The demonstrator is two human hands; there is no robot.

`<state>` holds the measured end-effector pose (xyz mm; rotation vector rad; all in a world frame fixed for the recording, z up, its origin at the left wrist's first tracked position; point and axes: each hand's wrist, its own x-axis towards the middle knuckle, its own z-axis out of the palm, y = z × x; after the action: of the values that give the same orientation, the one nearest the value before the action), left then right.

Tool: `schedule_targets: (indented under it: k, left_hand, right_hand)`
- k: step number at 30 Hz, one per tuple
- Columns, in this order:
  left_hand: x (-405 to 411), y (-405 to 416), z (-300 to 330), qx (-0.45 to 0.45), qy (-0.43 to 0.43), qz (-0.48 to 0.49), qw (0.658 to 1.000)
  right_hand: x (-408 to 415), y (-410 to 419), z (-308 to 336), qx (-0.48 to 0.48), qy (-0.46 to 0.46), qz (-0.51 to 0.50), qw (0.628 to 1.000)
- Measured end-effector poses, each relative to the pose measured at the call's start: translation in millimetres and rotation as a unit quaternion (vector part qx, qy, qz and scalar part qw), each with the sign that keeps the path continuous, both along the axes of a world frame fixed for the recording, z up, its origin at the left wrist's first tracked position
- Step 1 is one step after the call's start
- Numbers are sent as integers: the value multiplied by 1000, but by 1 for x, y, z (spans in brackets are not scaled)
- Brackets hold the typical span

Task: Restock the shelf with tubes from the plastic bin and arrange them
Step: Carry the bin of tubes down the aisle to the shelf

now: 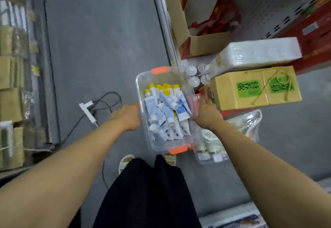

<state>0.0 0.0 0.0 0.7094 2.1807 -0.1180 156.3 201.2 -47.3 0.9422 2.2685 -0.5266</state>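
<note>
A: Step in hand?
B: The plastic bin [143,84] is taken by its long walls, left hand [128,116] at 9 o'clock, right hand [206,113] at 3 o'clock. Whether it rests on the floor [100,39] or is already carried cannot be told.
A: Fingers?
B: Left fingers are hidden behind the wall, so the grip cannot be told. Right fingers are seen fairly straight, laid along the wall, touching it.
A: How is it done well?
B: The bin should be kept level and both walls pressed evenly; the tubes [166,109] are loose and would slide toward a dipped end.
A: Materials?
B: Bin: clear, thin, glossy plastic, rounded corners, orange clips at 12 and 6 o'clock. Tubes: soft white-and-blue laminate, flat crimped tails, round caps, some yellow, some white, heaped crosswise.
A: Surroundings?
B: A tied cardboard box [254,89] at 3 o'clock with a wrapped white pack [256,52] above it; the shelf [268,9] at 1 o'clock, perforated metal.
</note>
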Motion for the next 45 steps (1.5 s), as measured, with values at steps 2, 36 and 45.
schedule_targets:
  k: [2,36,45]
  left_hand:
    - [7,8,-20,-8,-3,23,1000]
    - [-3,10,-212,63,65,276,957]
    - [-39,-15,-87,89,107,288,947]
  right_hand:
    - [3,8,-18,-1,0,-7,1000]
    - [-29,36,-159,156,45,-62,985]
    - [-66,18,-39,114,59,-31,991]
